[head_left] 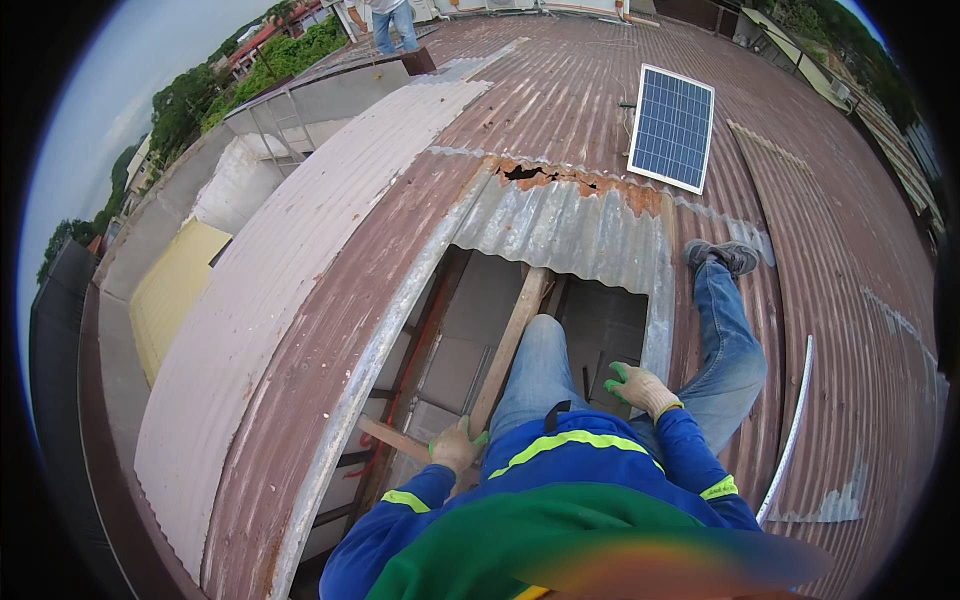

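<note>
My left hand [456, 447], in a pale glove with green fingertips, grips the wooden framing [519, 322] beside my bent left leg [532, 372]. My right hand [642, 389], gloved alike, has its fingers apart and holds nothing, over the roof opening [606, 326] near my right thigh. The opening shows rafters, a crosspiece [390, 436] and dark gray surfaces below. Above it lies a corrugated galvanized sheet [570, 225] with rusted, holed upper edge. My right leg [725, 320] stretches over the maroon roofing, shoe near the sheet's right side.
A solar panel [670, 128] sits upslope. A long pale strip [785, 455] lies to my right. Corrugated sheets [815, 290] surround the opening. A person in jeans [395, 30] stands at the far upper left, near the roof edge and a lower walled area [175, 290].
</note>
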Available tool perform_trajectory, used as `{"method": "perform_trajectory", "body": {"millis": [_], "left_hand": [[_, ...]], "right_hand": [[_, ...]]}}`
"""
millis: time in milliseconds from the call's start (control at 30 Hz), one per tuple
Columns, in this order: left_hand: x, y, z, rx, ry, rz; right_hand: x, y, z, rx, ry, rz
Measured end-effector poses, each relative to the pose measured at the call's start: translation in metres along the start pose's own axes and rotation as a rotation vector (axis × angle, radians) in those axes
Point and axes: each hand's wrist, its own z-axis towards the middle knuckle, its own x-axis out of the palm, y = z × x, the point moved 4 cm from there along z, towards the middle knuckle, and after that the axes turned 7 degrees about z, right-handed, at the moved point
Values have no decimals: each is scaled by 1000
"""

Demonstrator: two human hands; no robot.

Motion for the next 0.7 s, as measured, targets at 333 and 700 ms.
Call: {"method": "perform_trajectory", "body": {"millis": [333,700], "left_hand": [[8,-1,5,9,0,-1],[-9,-4,-3,-43,87,8]], "right_hand": [[-149,39,107,-2,-330,-12],[-64,-43,116,99,-177,531]]}}
